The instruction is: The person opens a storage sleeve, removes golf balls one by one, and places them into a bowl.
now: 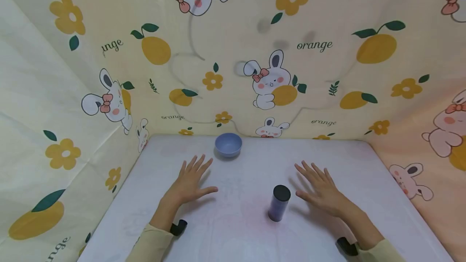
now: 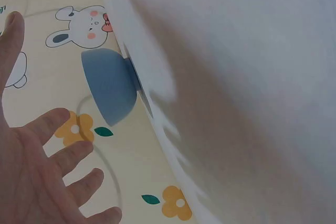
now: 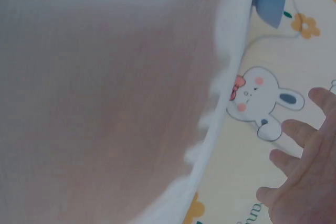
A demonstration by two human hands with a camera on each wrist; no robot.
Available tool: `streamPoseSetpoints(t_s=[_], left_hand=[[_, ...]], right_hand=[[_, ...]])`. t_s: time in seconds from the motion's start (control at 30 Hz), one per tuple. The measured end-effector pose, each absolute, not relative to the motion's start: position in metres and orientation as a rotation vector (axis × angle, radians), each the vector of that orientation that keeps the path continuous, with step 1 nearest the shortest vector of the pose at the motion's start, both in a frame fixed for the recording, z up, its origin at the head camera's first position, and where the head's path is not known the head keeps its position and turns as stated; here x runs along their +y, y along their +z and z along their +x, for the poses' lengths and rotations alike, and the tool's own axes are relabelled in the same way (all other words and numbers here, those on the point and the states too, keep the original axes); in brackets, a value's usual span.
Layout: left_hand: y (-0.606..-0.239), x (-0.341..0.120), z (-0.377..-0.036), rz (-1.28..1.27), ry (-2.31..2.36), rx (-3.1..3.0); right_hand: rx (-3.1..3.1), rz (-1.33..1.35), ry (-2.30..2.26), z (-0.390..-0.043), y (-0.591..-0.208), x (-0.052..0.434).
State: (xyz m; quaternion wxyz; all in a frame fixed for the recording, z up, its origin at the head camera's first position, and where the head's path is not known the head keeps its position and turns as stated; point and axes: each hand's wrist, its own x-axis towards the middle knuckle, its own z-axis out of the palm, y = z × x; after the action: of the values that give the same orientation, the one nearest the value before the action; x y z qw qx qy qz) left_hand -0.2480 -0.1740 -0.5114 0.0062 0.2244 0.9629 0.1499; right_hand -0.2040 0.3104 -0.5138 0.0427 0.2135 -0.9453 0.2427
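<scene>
Both flat, fingers spread, gripping nothing: left hand (image 1: 191, 181) near empty-looking blue bowl (image 1: 228, 144), right hand (image 1: 322, 191) beside capped purple canister (image 1: 279, 203).

White table (image 1: 233, 229), slightly pinkish sheen. On it: blue bowl (image 1: 228, 144) at the far edge, just beyond the left hand (image 1: 191, 181); dark can (image 1: 279, 203) upright, black lid, just inside the right hand (image 1: 322, 191). Both hands lie flat on the top, fingers spread.
</scene>
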Motion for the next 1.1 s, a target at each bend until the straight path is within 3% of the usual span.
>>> streamPoseSetpoints(t_s=[0.63,1.1], left_hand=[[-0.502,-0.151,-0.237,0.791,0.563,2.955],[-0.499,-0.134,-0.233,0.876,0.583,2.933]], right_hand=[[-2.772,0.959,0.911,-0.187,-0.516,0.293],[-2.942,0.902,1.073,-0.178,-0.514,0.277]])
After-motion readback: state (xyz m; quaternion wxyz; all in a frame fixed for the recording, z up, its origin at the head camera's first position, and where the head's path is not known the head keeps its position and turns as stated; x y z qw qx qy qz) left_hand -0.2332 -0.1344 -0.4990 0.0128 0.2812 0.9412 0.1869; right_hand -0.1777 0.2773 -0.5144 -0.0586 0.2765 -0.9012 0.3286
